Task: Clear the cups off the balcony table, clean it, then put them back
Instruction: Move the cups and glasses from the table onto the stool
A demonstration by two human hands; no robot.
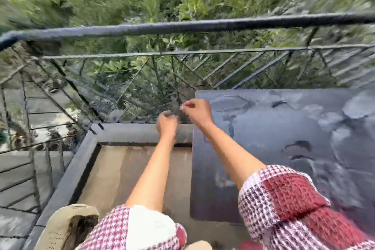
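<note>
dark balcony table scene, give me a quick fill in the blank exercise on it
1. The dark grey tabletop holds no ____.
2. The right hand is at the tabletop's far ____ corner.
3. The left hand is beside the tabletop, before a black metal ____.
4. The checked sleeves are red and ____.

Missing words: cups; left; railing; white.

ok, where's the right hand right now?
Head view, centre: the right hand is at the far left corner of the table, just right of the left hand, by the railing.
</note>
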